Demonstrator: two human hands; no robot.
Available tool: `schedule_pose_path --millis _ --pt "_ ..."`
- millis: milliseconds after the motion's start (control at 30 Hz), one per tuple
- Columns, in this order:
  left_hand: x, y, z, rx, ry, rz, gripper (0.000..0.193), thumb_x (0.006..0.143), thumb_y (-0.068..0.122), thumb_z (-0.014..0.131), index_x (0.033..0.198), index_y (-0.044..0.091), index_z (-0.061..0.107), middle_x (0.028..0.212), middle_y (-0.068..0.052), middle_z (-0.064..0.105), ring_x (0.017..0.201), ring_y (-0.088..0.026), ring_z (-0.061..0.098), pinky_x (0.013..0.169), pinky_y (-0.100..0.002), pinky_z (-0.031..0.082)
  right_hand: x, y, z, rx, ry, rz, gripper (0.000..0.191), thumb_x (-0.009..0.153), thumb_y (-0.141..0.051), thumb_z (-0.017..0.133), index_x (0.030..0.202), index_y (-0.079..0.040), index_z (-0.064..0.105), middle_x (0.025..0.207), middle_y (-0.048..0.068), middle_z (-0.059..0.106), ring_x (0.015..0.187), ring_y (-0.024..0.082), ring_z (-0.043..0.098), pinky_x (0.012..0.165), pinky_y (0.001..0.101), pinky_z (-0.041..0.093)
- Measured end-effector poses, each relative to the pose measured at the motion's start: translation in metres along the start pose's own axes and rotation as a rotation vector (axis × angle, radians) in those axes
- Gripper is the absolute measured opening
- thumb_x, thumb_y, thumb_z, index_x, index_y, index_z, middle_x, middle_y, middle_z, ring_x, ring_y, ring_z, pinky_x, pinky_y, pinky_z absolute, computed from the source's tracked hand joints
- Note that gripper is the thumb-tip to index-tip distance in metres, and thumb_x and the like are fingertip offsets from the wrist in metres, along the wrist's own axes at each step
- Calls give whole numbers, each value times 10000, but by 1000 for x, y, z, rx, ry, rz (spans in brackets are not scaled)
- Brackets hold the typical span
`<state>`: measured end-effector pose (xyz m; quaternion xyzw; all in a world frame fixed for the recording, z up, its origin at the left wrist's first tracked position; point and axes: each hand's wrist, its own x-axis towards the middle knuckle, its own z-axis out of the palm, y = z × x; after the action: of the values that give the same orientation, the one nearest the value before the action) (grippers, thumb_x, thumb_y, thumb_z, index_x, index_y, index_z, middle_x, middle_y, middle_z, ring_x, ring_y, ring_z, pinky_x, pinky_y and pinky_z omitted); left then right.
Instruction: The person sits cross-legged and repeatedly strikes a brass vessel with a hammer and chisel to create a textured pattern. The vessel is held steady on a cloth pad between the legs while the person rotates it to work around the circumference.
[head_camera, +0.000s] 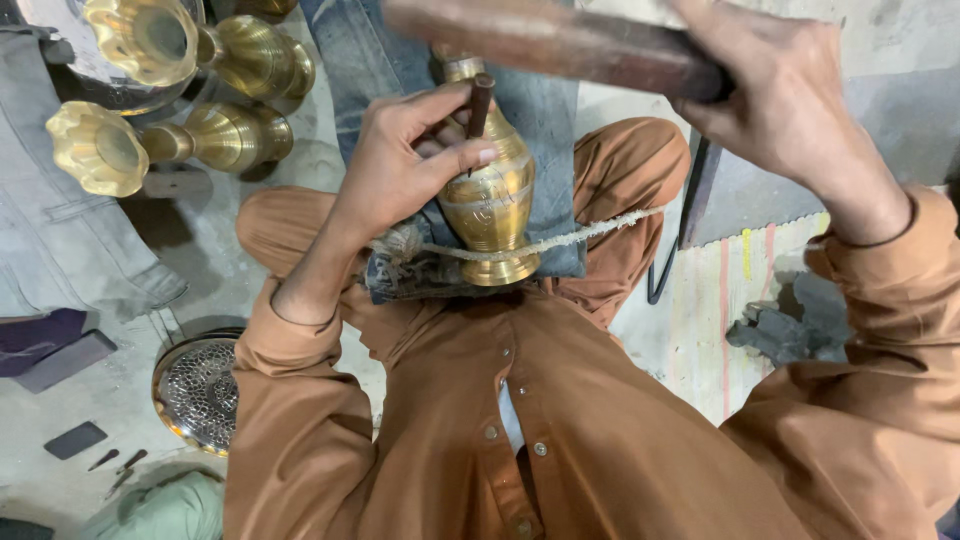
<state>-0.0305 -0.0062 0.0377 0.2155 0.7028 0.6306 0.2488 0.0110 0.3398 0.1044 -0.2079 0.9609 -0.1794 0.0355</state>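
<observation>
Now the left hand (405, 160) pinches a punch (480, 105) against the brass vase (492, 205) on the lap; above the vase, right hand (790, 100) fingers grip a wooden mallet (560, 45), seemingly mid-chasing; next calls for a square strike.

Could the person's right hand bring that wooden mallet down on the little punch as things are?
Probably yes: the right hand holds the mallet raised above the punch, whose top stands bare above the left hand on the brass vase.
</observation>
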Motion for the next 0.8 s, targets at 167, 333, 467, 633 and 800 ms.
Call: schedule_pose_path --millis 167,333,467,633,800 --pt "-2 0 0 -16 4 1 332 966 63 815 1265 -13 692 957 -11 708 786 -2 606 645 -184 515 4 2 -2 129 -36 44 589 918 -77 871 1410 9 557 891 191 646 792 329 682 679 379 544" --pt "-2 -2 0 -59 20 -14 336 951 70 810 1257 -10 695 951 -6 701 775 3 598 633 -181 504 11 -9 -4 240 68 48 438 982 -65 837 1277 -45 515 1012 136 701 918 273 729 767 348 558" --pt "-3 -1 1 22 35 12 321 950 74 824 1235 -8 701 916 -14 694 744 -1 591 615 -182 500 10 -6 -5 -266 -105 -116 740 715 -33 903 1412 -42 654 965 147 749 720 311 693 593 380 492" --pt "-6 0 0 -26 20 -45 320 967 83 804 1256 -9 702 941 -19 726 770 2 612 639 -183 517 7 5 3 212 16 116 456 941 -79 880 1251 6 557 960 184 611 841 334 631 744 382 501" --pt "-5 -2 0 -1 45 50 399 950 75 811 1312 -31 679 1007 -43 729 816 -14 628 669 -198 547 2 6 2 -17 80 -120 541 885 -11 830 1367 -5 583 1029 176 674 880 328 664 795 401 517"
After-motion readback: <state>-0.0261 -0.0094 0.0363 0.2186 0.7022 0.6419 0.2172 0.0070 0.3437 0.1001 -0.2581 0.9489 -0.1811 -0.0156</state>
